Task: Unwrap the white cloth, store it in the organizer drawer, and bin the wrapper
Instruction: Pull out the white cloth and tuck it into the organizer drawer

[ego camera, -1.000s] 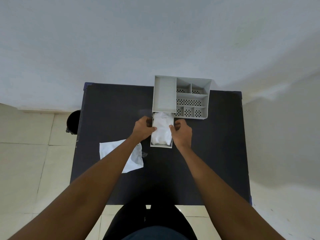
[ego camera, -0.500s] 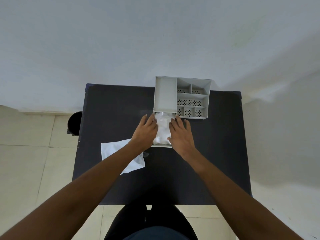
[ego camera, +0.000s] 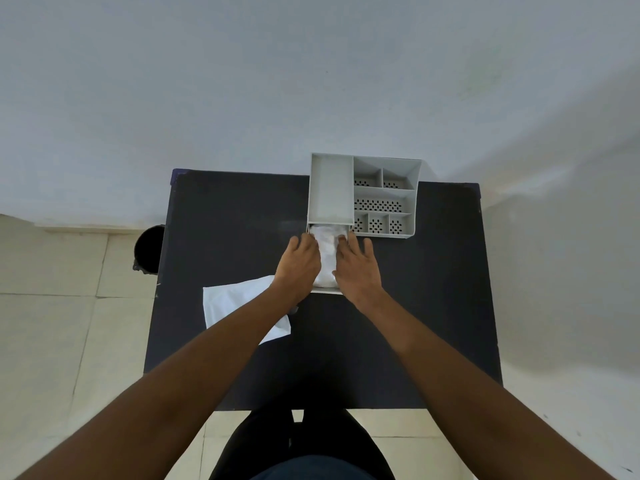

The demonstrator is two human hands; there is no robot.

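A grey organizer (ego camera: 381,195) stands at the back of the black table (ego camera: 225,230). Its drawer (ego camera: 327,290) is pulled out toward me, and the white cloth (ego camera: 327,258) lies inside it. My left hand (ego camera: 299,265) rests flat on the drawer's left side and my right hand (ego camera: 356,268) on its right side, both with fingers stretched forward over the cloth's edges. The white wrapper (ego camera: 235,303) lies flat on the table to the left, partly under my left forearm.
A black bin (ego camera: 149,249) stands on the tiled floor beyond the table's left edge. A pale wall rises just behind the table. My legs are at the table's near edge.
My hands went from gripping the drawer's sides with curled fingers to lying flat with fingers extended over the cloth. The drawer has slid slightly inward.
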